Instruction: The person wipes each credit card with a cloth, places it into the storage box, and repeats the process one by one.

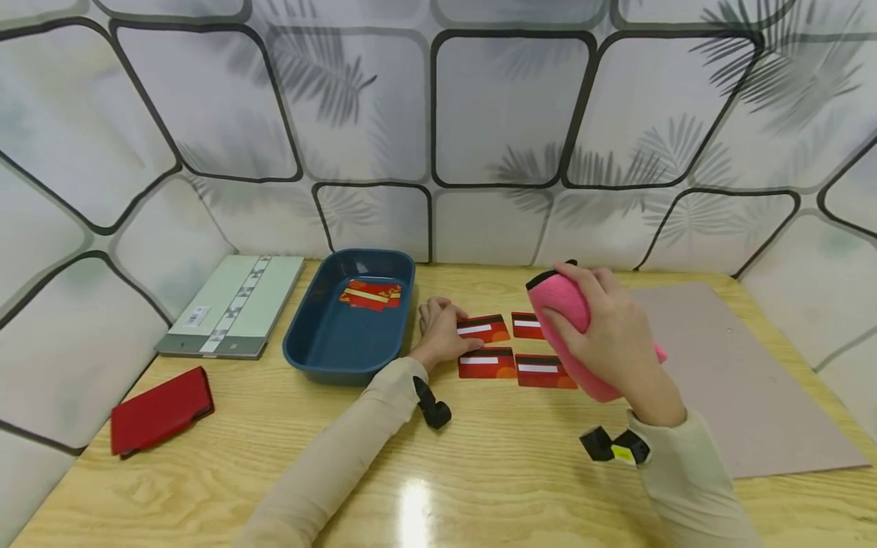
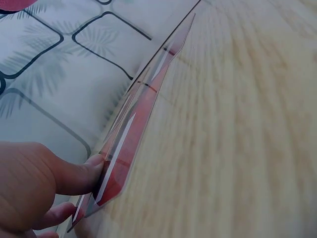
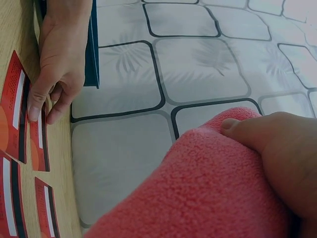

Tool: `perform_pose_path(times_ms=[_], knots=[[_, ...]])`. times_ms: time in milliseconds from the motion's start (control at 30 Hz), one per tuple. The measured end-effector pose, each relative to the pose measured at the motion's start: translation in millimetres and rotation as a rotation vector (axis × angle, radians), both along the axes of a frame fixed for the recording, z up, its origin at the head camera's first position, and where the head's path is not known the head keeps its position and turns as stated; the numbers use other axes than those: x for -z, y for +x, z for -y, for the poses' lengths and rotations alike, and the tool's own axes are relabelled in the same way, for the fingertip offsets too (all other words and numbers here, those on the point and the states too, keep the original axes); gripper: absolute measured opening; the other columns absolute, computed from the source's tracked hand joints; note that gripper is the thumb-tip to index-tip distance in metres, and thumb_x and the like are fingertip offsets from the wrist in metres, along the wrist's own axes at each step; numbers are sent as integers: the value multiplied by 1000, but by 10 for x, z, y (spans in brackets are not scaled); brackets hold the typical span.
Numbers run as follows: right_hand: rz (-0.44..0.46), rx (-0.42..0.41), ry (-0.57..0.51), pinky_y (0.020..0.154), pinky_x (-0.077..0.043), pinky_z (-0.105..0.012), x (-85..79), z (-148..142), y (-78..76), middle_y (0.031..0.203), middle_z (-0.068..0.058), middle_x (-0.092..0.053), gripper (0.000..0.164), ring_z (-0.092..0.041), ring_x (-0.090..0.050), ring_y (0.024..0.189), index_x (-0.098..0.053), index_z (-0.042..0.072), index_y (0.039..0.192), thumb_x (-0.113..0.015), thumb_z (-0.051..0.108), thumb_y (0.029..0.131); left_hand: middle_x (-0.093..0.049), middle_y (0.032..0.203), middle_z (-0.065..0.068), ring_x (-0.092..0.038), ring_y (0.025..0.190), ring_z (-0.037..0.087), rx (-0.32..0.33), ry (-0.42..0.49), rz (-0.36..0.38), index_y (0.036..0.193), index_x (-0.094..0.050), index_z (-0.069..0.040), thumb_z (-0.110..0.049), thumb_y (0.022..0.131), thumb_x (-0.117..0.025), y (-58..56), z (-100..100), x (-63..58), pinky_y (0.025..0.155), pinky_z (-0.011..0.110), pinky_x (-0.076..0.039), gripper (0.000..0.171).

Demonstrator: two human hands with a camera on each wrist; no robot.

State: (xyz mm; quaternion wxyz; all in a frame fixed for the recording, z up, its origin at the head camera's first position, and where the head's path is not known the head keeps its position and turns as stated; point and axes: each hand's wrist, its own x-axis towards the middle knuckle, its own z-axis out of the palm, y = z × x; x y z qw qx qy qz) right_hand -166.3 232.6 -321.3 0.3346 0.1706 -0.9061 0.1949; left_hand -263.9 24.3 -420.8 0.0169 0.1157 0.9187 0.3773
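Four red cards lie face-down in two rows on the table, white strips and dark bands showing. My left hand (image 1: 440,331) rests at the left end of the upper left card (image 1: 483,329), its thumb by the edge nearest the lower left card (image 1: 486,363) and a finger at the far edge. Thumb and fingers look fairly straight in the left wrist view. My right hand (image 1: 610,335) grips a folded pink cloth (image 1: 569,335), raised over the right-hand cards. The cloth partly hides the upper right card (image 1: 526,326) and the end of the lower right card (image 1: 544,371).
Left of the cards stands a blue tray (image 1: 342,373) holding several red and gold cards (image 1: 371,294). Farther left are a pale green folder (image 1: 226,304) and a red wallet-like case (image 1: 162,411). A greyish-pink board (image 1: 747,380) lies at the right. A patterned wall (image 1: 507,114) closes the back.
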Motion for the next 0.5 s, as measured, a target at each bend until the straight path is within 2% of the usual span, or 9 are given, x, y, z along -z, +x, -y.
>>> perform_pose_path(times_ms=[233, 367, 500], knots=[[-6, 3, -1, 58, -51, -52, 19, 5, 5, 102, -20, -57, 55, -35, -57, 76, -55, 10, 128, -77, 16, 78, -37, 131, 15, -27, 121, 32, -26, -9, 35, 109, -64, -3, -26, 72, -86, -39, -31, -7, 103, 43, -30, 50], [-6, 6, 2, 57, -51, -52, 26, 17, 9, 102, -19, -57, 56, -35, -57, 75, -55, 10, 128, -77, 16, 77, -39, 127, 15, -28, 117, 32, -45, 36, 45, 109, -62, -4, -25, 70, -88, -49, -17, 22, 103, 44, -30, 51], [-1, 3, 6, 57, -52, -52, 17, 25, 2, 102, -20, -56, 56, -35, -57, 76, -54, 10, 129, -77, 16, 78, -49, 118, 16, -38, 111, 31, -25, 96, 11, 109, -56, -4, -23, 70, -88, -40, 10, 37, 99, 44, -36, 54]])
